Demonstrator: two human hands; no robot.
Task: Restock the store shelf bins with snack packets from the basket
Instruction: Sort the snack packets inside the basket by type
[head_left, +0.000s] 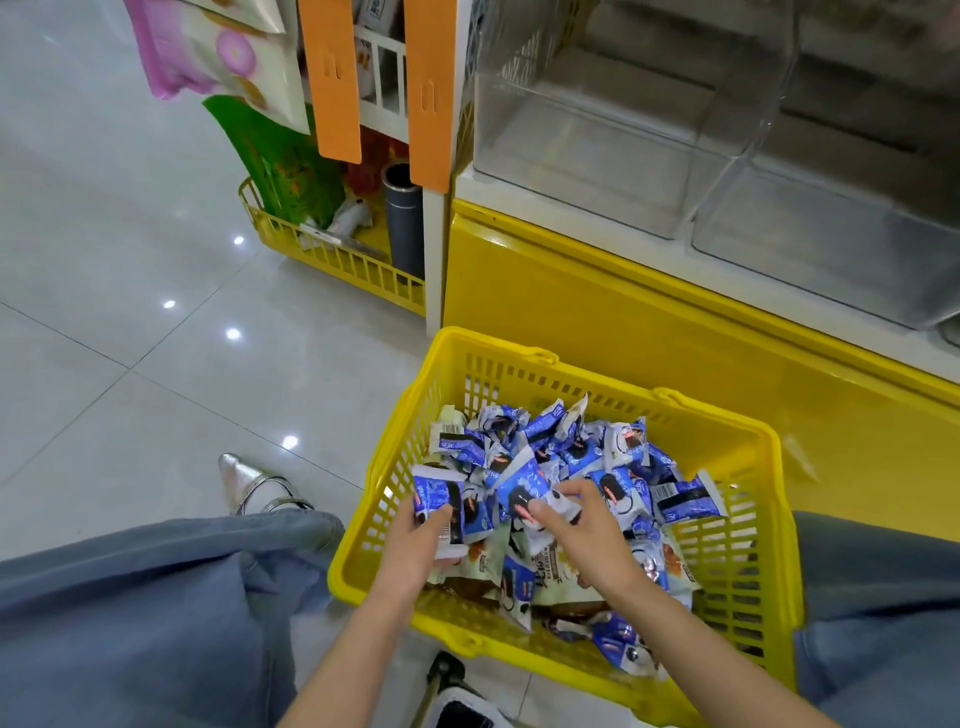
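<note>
Snack packets (571, 457), blue-and-white, glossy: left hand (415, 543) fingers grip one, right hand (587, 535) fingers another.

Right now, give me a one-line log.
left hand: holds blue packet | right hand: pinches second packet | yellow basket: heaped | clear bins: look empty

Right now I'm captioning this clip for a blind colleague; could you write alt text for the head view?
A person's left hand and right hand reach into a yellow basket of blue-and-white snack packets on a tiled floor, each gripping packets. Clear shelf bins sit above.
</note>
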